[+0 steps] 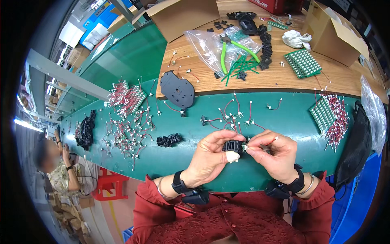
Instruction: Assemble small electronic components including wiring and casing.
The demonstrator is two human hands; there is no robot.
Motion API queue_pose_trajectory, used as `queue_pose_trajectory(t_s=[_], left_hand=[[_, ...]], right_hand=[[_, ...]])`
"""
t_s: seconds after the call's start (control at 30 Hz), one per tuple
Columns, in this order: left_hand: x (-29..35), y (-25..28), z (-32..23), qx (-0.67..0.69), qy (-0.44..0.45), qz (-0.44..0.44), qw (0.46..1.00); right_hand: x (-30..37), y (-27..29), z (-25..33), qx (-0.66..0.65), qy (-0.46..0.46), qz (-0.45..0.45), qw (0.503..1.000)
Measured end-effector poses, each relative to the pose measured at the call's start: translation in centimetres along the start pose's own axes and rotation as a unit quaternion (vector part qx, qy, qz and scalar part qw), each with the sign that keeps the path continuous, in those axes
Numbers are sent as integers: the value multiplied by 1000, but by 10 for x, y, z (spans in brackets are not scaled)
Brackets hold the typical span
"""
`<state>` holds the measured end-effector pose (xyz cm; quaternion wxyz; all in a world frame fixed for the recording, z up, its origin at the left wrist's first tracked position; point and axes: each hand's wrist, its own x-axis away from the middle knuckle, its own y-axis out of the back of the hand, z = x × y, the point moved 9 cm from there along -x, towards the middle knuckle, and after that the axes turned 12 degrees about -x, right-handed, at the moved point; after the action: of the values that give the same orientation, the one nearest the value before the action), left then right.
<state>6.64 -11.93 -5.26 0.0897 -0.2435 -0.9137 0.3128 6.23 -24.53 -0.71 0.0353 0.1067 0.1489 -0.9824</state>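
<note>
Gripping a black plastic part (233, 146) in the left hand (209, 156), below and right of the frame's centre — pinched between fingers and a thumb with a pale cover (232, 157). Pinching a small pale piece (245, 147) at the part's right end with the right hand (276, 156), thumb and forefinger closed together. Just above, on the green table (280, 122), loose red-wired leads (240, 114). Left of the hands, a small heap of black parts (169, 140); at right, green boards (323, 116) — and at upper centre, green-handled cutters (223, 61).

A red stool (108, 189) stands near the green workbench (290, 122).
</note>
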Motion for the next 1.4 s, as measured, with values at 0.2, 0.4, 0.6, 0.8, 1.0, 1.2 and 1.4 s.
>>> queue_pose_trajectory(t_s=[0.2,0.4,0.6,0.8,1.0,1.2,1.4], left_hand=[[1,-1,-3,-22,-13,-8,1000],[2,-4,-18,-152,-90,-9,984],[1,-4,-20,-180,-100,-9,978],[2,-7,-24,-225,-113,-4,968],[2,-6,-24,-213,-112,-5,971],[0,-7,-23,-194,-99,17,976],[-2,-3,-11,-82,-58,9,995]], right_hand=[[-1,1,1,23,26,8,999],[-1,0,4,35,22,20,999],[-1,-1,4,31,17,31,999],[-1,1,5,48,32,29,998],[-1,-3,11,65,49,42,996],[0,0,10,48,68,36,996],[1,-1,14,36,80,30,996]])
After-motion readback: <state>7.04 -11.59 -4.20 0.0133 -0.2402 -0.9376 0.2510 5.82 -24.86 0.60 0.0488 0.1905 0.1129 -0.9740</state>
